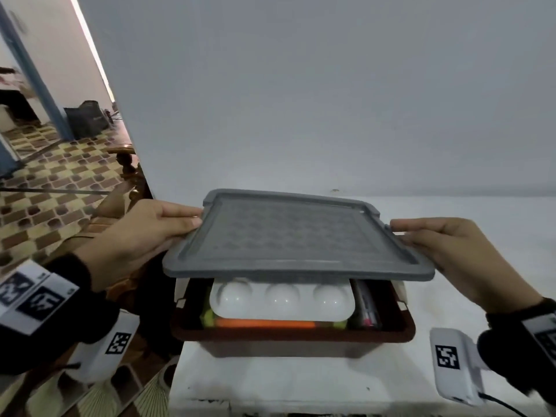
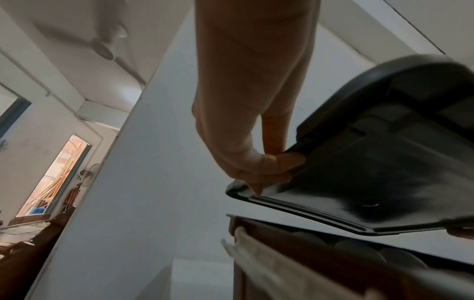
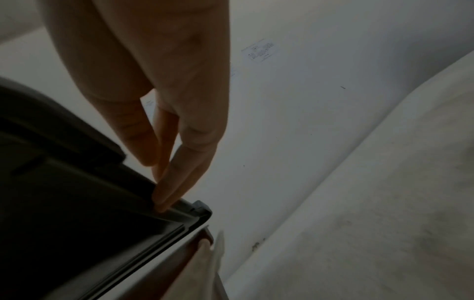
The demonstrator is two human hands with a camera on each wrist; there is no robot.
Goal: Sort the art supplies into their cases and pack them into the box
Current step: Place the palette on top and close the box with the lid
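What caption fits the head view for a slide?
Both hands, left hand and right hand, hold the grey lid above the packed brown box.

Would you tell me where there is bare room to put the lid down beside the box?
Bare white tabletop lies right of the box, and a strip in front. The box's left side hangs near the table edge; inside, the palette crowds it.

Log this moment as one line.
both hands: left hand, right hand | hold: lid | above: box | lid: not seated
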